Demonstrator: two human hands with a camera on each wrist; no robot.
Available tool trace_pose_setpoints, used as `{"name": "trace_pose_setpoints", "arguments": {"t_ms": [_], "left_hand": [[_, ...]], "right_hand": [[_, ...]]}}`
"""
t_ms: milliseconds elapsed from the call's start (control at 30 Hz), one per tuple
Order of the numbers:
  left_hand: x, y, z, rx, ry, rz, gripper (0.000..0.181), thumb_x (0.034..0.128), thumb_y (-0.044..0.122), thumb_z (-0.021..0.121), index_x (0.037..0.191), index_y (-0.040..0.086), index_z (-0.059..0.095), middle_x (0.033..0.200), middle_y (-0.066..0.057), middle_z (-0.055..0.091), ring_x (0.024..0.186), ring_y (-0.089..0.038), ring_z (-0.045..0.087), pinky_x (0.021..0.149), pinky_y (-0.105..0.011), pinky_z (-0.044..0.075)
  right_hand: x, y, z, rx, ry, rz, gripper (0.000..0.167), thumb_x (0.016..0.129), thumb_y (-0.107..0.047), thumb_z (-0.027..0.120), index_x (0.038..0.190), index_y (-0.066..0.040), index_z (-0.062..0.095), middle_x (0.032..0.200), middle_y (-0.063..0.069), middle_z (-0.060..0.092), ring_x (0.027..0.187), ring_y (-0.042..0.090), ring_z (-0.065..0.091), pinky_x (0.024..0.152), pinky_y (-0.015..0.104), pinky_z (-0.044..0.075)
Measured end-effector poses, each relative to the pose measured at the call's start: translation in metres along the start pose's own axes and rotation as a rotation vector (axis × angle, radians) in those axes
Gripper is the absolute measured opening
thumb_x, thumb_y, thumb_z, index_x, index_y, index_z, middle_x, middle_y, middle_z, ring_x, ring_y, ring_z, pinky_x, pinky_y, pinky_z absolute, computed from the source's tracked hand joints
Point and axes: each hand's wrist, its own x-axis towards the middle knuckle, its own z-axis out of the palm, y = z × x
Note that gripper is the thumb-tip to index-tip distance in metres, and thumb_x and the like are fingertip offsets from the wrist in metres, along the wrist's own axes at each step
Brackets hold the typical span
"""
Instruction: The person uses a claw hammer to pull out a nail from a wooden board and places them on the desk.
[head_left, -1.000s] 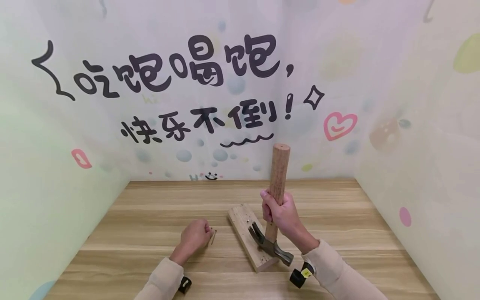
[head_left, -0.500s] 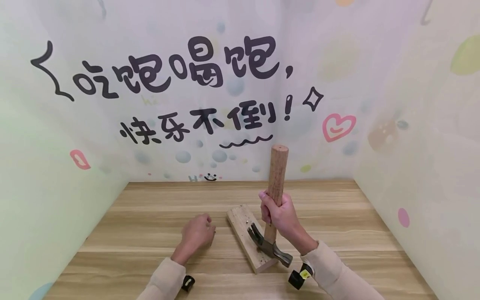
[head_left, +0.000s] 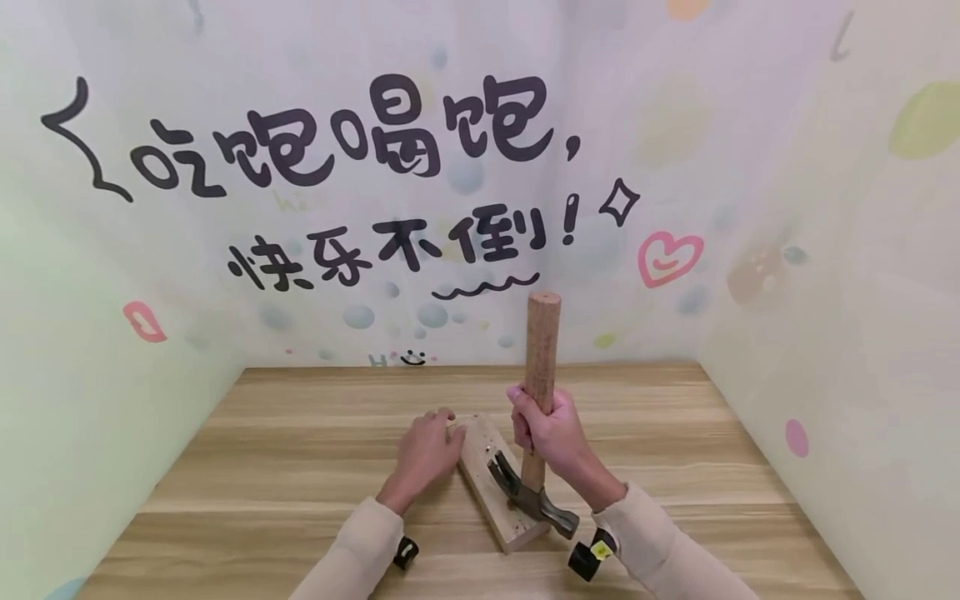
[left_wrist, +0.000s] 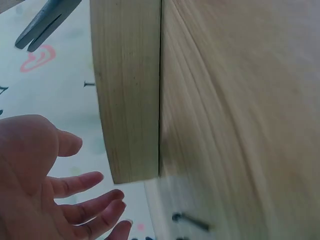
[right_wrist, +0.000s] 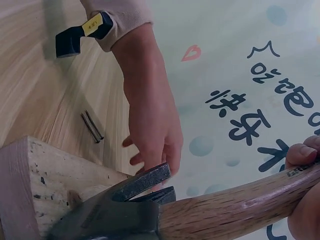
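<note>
Pale wood-grain desk, closed in by pastel walls, the back wall with big black Chinese lettering plus a pink heart. The claw hammer has a chunky wooden handle standing near-vertical and a dark metal head down over the pitted, speckled wooden block. Right hand grips the handle; left hand is loosely spread by the block's far end. Two nails lie on the desk.
</note>
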Motion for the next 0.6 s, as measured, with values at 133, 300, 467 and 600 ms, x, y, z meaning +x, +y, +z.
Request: {"name": "trace_pose_setpoints", "arguments": {"t_ms": [133, 300, 467, 600], "left_hand": [[0.005, 0.004, 0.006, 0.034, -0.016, 0.0, 0.038, 0.0989, 0.035, 0.057, 0.117, 0.003, 0.065, 0.107, -0.019, 0.067, 0.099, -0.038, 0.061, 0.079, -0.051, 0.051], [0.009, 0.005, 0.014, 0.06, -0.067, -0.013, 0.04, 0.102, 0.036, 0.051, 0.118, 0.002, 0.064, 0.108, -0.02, 0.066, 0.099, -0.039, 0.061, 0.078, -0.053, 0.05], [0.012, 0.002, 0.019, 0.069, -0.133, -0.052, 0.046, 0.1042, 0.038, 0.045, 0.124, -0.001, 0.059, 0.11, -0.024, 0.063, 0.104, -0.041, 0.058, 0.081, -0.056, 0.048], [0.014, 0.002, 0.021, 0.048, -0.171, -0.063, 0.045, 0.1056, 0.038, 0.041, 0.124, 0.001, 0.059, 0.106, -0.022, 0.061, 0.102, -0.04, 0.056, 0.08, -0.057, 0.046]], "right_hand": [[0.005, 0.003, 0.004, -0.013, 0.013, 0.052, 0.04, 0.103, -0.015, 0.053, 0.071, 0.007, 0.045, 0.051, 0.014, 0.039, 0.041, 0.013, 0.039, 0.038, 0.027, 0.033], [0.014, 0.006, 0.009, -0.028, 0.04, 0.163, 0.043, 0.102, -0.024, 0.057, 0.073, 0.006, 0.045, 0.051, 0.004, 0.042, 0.04, 0.012, 0.039, 0.039, 0.025, 0.033], [0.025, 0.007, 0.013, -0.07, 0.063, 0.249, 0.038, 0.1, -0.03, 0.059, 0.078, -0.001, 0.048, 0.053, 0.002, 0.043, 0.041, 0.012, 0.039, 0.041, 0.024, 0.034], [0.035, 0.01, 0.017, -0.101, 0.111, 0.315, 0.034, 0.099, -0.032, 0.061, 0.078, -0.007, 0.049, 0.053, -0.001, 0.044, 0.04, 0.01, 0.039, 0.04, 0.025, 0.034]]}}
